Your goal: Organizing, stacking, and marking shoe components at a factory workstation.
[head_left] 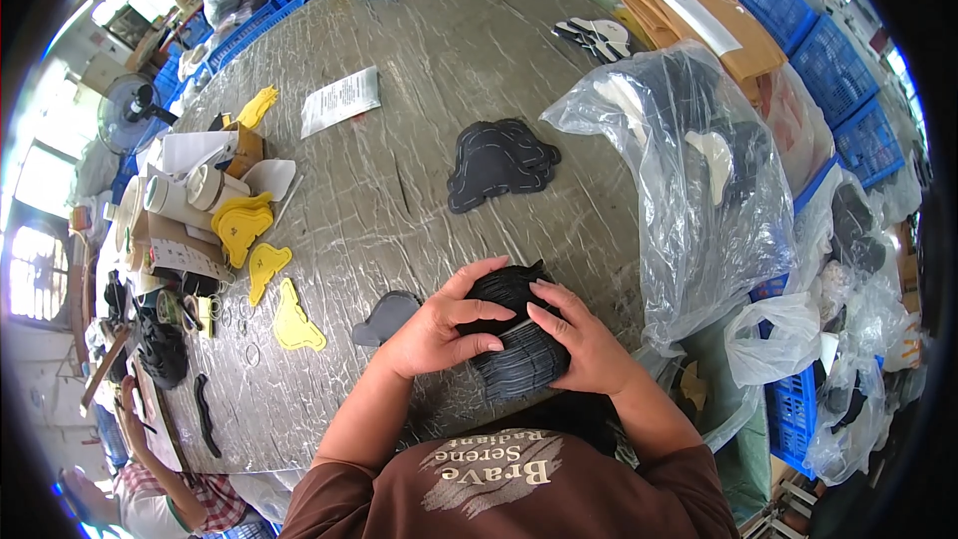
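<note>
A thick stack of black flat cut pieces (pixel 519 364) is between my two hands at the near edge of the table, with its layered edges facing up. A thin pale line, perhaps a band, crosses the stack. My left hand (pixel 449 324) grips it from the left, with fingers bent over the top. From the right, my right hand (pixel 584 334) presses its fingers onto the same stack. One grey-black cut piece (pixel 386 318) lies on the table beside my left hand. Farther off is a loose pile of black pieces with pale stitch-like marks (pixel 499 162).
Yellow cut templates (pixel 297 314) lie to the left, near a box (pixel 180 240) with tape rolls. A white printed packet (pixel 340 101) sits farther back. Clear plastic bags (pixel 689 210), brown cardboard (pixel 711 20) and blue crates (pixel 833 60) line the right. Another person (pixel 165 489) works at lower left.
</note>
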Available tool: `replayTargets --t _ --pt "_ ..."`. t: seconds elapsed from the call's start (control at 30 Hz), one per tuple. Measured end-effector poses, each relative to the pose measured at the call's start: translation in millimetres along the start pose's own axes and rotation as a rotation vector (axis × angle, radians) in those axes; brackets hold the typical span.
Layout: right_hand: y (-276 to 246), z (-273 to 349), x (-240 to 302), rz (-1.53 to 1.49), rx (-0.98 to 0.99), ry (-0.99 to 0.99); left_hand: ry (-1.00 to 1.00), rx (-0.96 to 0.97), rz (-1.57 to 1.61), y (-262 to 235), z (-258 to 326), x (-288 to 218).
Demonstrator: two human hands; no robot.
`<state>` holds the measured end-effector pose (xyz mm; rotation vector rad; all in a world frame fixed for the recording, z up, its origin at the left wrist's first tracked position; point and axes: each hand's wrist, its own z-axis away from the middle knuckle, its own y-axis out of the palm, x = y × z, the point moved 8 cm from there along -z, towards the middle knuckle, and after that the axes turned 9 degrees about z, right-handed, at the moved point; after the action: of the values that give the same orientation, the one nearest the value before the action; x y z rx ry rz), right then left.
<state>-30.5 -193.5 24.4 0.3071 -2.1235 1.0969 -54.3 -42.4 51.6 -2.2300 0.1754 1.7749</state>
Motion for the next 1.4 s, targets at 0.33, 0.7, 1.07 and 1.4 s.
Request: replayTargets --t 0.33,0.7,1.07,1.4 --pt "0 0 0 0.005 0.007 -0.004 -0.023 -0.021 0.080 -2 3 11" --pt "0 0 0 0.019 0.011 -0.004 -0.018 -0.032 -0.042 1 4 4" --pt "1 0 -1 0.028 0.031 0.004 -0.013 -0.039 0.005 -1 4 9" --pt "2 1 -1 0.027 0.022 -0.003 0.000 -0.044 0.067 -2 4 10"
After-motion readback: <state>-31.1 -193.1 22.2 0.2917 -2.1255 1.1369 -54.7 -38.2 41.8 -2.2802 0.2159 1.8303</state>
